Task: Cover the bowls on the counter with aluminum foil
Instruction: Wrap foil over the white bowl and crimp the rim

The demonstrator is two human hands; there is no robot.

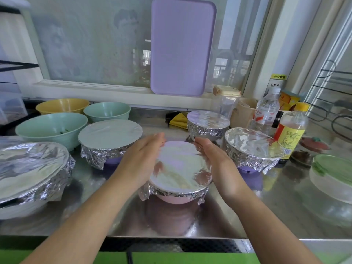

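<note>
Your left hand (142,159) and right hand (217,164), fingers straight, press foil (181,168) on the pink bowl (175,200), steel counter (266,210), window (91,40) behind.

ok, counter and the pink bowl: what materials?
Counter: looks like stainless steel with a brushed sheen; it mirrors the bowls hazily. Pink bowl: probably matte plastic, opaque and dull, though only a strip shows under the crinkled foil.
</note>
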